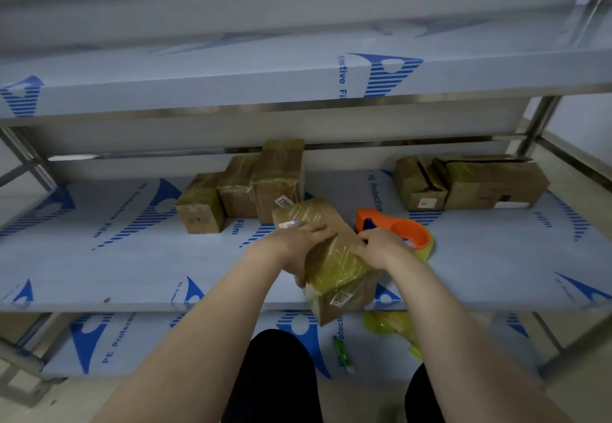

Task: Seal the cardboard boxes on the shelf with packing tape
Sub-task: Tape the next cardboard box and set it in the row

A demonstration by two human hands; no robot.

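**Two hands on a taped box**

Left hand (298,243) grips the box (334,267). Its fingers lie over the top and its thumb goes down the left side. Right hand (381,247) holds the other side of the box, with bent fingers pressed on the top right edge. I cannot tell if those fingers also pinch any tape.

The box is long and brown, with shiny yellow tape wrapped over it. It lies at a slant on the shelf (132,257), and its near end sticks out past the front edge. A white label (338,299) shows on that near end.

An orange tape gun (390,225) sits on the shelf just behind the right hand. A yellow tape roll (425,250) is in it.

Three boxes (245,187) stand close together at the back, touching each other. They have tape on them too. Two boxes (473,180) sit side by side far off to the right.

The shelf is wrapped in pale blue film with dark blue print.

On the low shelf (139,339) lie a thin green stick (342,353) and a crumpled yellow lump (387,323). The picture is too blurry to say what they are.

Dark knees (278,376) show at the bottom, between the arms.
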